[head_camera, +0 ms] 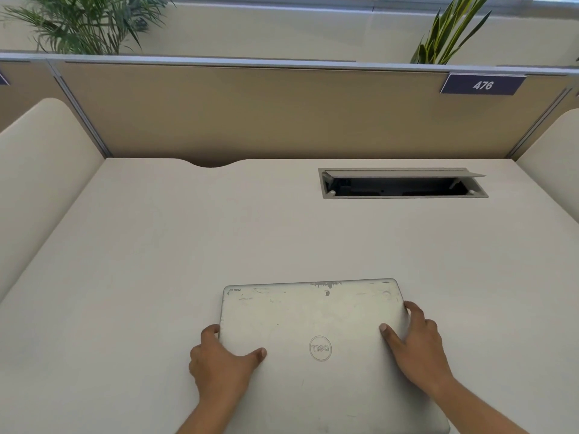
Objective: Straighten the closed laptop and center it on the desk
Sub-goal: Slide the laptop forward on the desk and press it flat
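A closed silver laptop [316,317] with a worn lid and a round logo lies on the white desk [188,245], near the front edge and slightly right of the middle. Its far edge runs almost parallel to the back panel, tilted a little. My left hand [222,364] grips the laptop's left edge, thumb on the lid and fingers around the side. My right hand [413,346] holds the right edge the same way, thumb resting on the lid. The laptop's near part runs out of the bottom of the view.
An open cable tray [404,184] with a raised flap sits in the desk at the back right. A tan partition [250,111] with a "476" label [482,85] closes the back. Cream side dividers [40,170] flank the desk. Plants [84,23] stand behind the partition.
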A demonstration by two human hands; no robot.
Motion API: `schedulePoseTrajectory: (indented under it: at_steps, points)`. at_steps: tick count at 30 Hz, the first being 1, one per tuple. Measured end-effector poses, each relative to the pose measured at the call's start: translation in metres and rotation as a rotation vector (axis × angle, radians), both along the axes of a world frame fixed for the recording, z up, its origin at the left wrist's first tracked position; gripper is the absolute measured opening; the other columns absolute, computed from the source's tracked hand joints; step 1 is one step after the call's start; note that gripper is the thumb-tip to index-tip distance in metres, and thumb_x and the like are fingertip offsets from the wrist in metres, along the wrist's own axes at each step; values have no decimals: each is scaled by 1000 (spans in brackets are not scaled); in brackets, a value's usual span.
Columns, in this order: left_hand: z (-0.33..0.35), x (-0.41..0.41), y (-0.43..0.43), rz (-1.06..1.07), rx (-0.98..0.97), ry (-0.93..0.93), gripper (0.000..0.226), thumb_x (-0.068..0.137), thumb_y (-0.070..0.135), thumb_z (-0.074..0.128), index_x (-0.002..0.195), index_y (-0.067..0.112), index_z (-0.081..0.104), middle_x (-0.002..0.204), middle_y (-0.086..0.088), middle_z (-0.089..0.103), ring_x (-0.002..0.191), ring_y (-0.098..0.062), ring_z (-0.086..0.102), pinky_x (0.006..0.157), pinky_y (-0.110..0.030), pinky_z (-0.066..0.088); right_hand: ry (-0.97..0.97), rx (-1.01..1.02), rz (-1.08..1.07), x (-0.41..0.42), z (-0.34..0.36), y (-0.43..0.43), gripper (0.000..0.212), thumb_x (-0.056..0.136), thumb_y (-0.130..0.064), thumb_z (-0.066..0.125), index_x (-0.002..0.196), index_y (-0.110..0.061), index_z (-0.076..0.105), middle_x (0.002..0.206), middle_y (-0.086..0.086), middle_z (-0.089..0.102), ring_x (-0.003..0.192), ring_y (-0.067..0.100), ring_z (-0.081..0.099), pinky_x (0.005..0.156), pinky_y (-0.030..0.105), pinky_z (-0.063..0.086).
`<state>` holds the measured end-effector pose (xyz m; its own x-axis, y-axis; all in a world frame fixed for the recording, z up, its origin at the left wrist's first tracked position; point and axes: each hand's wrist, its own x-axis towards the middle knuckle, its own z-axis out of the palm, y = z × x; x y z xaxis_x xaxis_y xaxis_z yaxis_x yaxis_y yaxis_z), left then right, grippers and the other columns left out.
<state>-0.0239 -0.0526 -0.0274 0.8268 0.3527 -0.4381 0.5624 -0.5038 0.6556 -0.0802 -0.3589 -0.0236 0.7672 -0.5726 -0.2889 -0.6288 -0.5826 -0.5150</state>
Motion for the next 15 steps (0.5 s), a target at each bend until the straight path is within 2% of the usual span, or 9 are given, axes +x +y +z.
schedulePoseTrajectory:
  at_steps: [4, 11, 15]
  points:
    - [1, 5, 1, 31, -38, 29, 106, 43, 31, 94, 134, 25, 41, 126, -18, 50, 118, -41, 47, 95, -50, 46, -12, 74, -45, 4, 2, -5, 61, 81, -49, 60, 131, -30, 31, 115, 15, 53, 109, 37, 50, 89, 49, 46]
    - [2, 14, 4, -15, -26, 28, 114, 45, 33, 92, 141, 41, 32, 120, -16, 49, 114, -40, 48, 92, -48, 48, -3, 93, -108, 11, 2, -3, 55, 81, -52, 58, 125, -39, 29, 110, 8, 52, 100, 32, 54, 85, 50, 44]
    - [6, 29, 5, -30, -53, 16, 115, 45, 34, 92, 142, 45, 31, 122, -14, 49, 114, -38, 49, 90, -48, 50, -50, 160, -99, 23, 4, -5, 54, 80, -51, 60, 124, -40, 29, 110, 12, 50, 98, 32, 54, 84, 53, 49]
